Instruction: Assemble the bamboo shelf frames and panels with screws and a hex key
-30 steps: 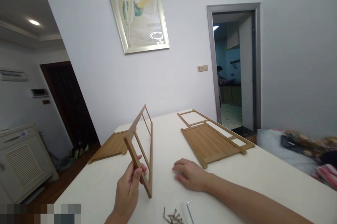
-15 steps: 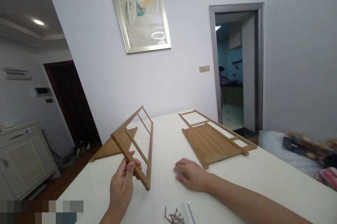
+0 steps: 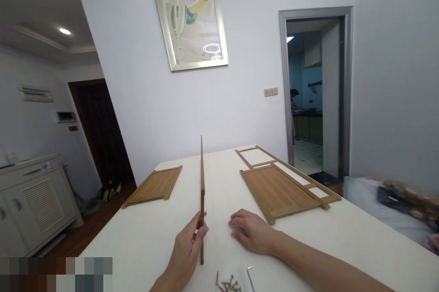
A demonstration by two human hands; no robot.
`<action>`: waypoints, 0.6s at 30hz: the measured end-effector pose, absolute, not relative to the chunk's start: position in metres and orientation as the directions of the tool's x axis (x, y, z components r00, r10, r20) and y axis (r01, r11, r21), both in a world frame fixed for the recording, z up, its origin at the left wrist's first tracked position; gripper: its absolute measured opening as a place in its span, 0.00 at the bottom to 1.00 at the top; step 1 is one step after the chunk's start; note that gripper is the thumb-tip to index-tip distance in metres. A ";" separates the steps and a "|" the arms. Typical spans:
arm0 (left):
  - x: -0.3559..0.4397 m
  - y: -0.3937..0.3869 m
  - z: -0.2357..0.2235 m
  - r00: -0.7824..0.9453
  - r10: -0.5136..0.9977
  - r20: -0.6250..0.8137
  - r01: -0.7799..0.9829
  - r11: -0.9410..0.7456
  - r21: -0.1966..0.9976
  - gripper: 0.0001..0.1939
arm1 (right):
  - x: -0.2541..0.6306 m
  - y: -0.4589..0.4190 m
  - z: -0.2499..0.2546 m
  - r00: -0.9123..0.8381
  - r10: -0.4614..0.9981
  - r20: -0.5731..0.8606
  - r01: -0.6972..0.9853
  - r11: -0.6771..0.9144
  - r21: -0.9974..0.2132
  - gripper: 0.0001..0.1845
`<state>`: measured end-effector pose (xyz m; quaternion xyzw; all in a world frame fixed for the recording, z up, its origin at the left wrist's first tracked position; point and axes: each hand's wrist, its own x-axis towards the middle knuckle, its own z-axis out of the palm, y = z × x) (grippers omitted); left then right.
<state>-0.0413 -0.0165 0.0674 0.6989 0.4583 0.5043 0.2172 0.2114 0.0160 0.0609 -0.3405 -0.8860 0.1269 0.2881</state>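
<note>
My left hand (image 3: 187, 251) grips a wooden ladder-like frame (image 3: 202, 182) near its lower end and holds it upright on the white table (image 3: 343, 237), edge-on to the camera so only a thin strip shows. My right hand (image 3: 252, 232) lies palm down on the table just right of the frame, fingers loosely curled and holding nothing. A small heap of screws (image 3: 228, 280) and an Allen key (image 3: 249, 276) lie on a plastic bag near the front edge, between my two arms.
A wooden panel (image 3: 154, 185) lies at the table's left edge. A larger panel on a second frame (image 3: 284, 182) lies at the right. A white cabinet (image 3: 30, 200) stands at left. In the doorway (image 3: 308, 95) a person stands in a far room. Bags (image 3: 394, 191) lie at right.
My left hand has turned the frame from a slanted, open-faced pose to upright and edge-on, and has moved right toward the middle. My right hand has stayed in place.
</note>
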 end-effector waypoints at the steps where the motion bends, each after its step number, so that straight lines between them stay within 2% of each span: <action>1: -0.040 -0.016 0.067 0.089 0.845 0.528 0.437 -0.509 0.741 0.25 | 0.211 0.017 0.060 -0.585 0.689 0.427 0.524 0.723 -0.449 0.16; 3: -0.039 -0.015 0.067 0.127 0.808 0.575 0.478 -0.558 0.678 0.22 | 0.211 0.020 0.060 -0.531 0.735 0.422 0.501 0.673 -0.544 0.17; 5: -0.038 -0.013 0.067 0.171 0.763 0.623 0.526 -0.606 0.597 0.20 | 0.211 0.026 0.062 -0.438 0.809 0.392 0.435 0.573 -0.695 0.22; 7: -0.037 -0.011 0.065 0.224 0.710 0.668 0.568 -0.652 0.502 0.19 | 0.210 0.030 0.069 -0.333 0.883 0.331 0.288 0.430 -0.856 0.28; 9: -0.035 -0.010 0.062 0.296 0.661 0.690 0.602 -0.690 0.402 0.19 | 0.209 0.032 0.079 -0.282 0.925 0.256 0.067 0.285 -0.956 0.32; 11: -0.033 -0.009 0.059 0.379 0.629 0.679 0.645 -0.706 0.294 0.18 | 0.207 0.029 0.090 -0.297 0.934 0.197 -0.140 0.162 -0.977 0.31; 13: -0.030 -0.008 0.056 0.449 0.614 0.650 0.688 -0.701 0.188 0.18 | 0.203 0.024 0.098 -0.320 0.935 0.152 -0.254 0.070 -0.965 0.26; 15: -0.027 -0.007 0.051 0.487 0.611 0.624 0.719 -0.686 0.111 0.17 | 0.200 0.019 0.100 -0.326 0.939 0.106 -0.288 0.008 -0.958 0.20; 18: -0.023 -0.006 0.044 0.501 0.620 0.604 0.748 -0.661 0.059 0.17 | 0.199 0.018 0.095 -0.324 0.946 0.031 -0.294 -0.070 -0.953 0.15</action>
